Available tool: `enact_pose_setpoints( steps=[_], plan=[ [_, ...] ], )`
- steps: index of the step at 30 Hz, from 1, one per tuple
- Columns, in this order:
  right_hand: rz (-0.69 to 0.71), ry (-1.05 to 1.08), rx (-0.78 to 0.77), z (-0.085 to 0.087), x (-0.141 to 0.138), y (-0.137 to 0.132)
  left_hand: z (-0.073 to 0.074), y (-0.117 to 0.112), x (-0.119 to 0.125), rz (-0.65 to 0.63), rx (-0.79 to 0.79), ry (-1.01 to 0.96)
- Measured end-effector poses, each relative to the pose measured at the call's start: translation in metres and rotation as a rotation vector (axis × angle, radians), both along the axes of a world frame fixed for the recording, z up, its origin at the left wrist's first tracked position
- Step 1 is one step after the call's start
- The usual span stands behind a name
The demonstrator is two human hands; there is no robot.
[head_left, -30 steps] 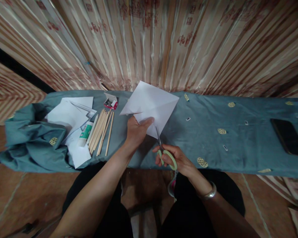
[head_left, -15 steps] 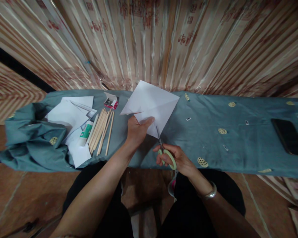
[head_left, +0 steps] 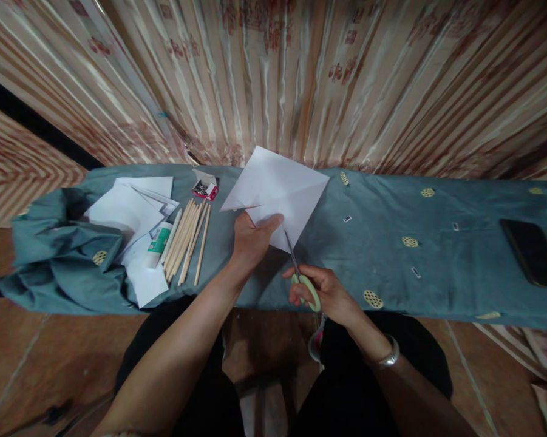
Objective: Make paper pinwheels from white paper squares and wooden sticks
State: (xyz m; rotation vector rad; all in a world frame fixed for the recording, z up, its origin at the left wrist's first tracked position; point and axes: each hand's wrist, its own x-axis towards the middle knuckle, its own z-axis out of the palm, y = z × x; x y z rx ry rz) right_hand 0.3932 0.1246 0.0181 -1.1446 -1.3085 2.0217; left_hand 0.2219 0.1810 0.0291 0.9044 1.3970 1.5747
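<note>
A square sheet of white paper (head_left: 277, 176), creased and slit on its left side, is turned cornerwise above the cloth. My left hand (head_left: 252, 240) pinches it near the lower left, thumb on top and the other fingers hidden beneath. In my right hand (head_left: 323, 288) are scissors (head_left: 309, 292) with pale green handles, fingers through the loops. Their blades are at the paper's near corner, pointing up and left toward my left thumb. The lower blade is hidden under the sheet.
Left of my hands lie several wooden sticks (head_left: 182, 243), a glue stick (head_left: 158, 244), loose white papers (head_left: 122, 206) and an opened small box (head_left: 204, 185) with metal bits. A dark phone (head_left: 530, 252) lies far right on the green cloth (head_left: 377, 212). A striped curtain (head_left: 273, 79) hangs behind.
The scissors' handles have drawn closer together as my right fingers squeeze, and the blades have closed a little at the paper's corner. My left hand and the sheet hold nearly still.
</note>
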Motion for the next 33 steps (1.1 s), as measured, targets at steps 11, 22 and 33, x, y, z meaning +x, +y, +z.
enact_pose_setpoints(
  steps=[11,22,33],
  plan=[
    [-0.047,0.019,-0.042,0.002,-0.0022,-0.0007,-0.0022,-0.0003,-0.0005,0.006,0.021,0.015],
    [-0.051,0.026,-0.025,-0.0005,-0.0006,-0.001,0.003,-0.0023,0.0015,0.021,-0.011,0.024],
    [-0.061,0.006,-0.007,0.0024,0.0003,0.0017,-0.0021,-0.0075,0.0052,-0.057,-0.036,-0.023]
  ],
)
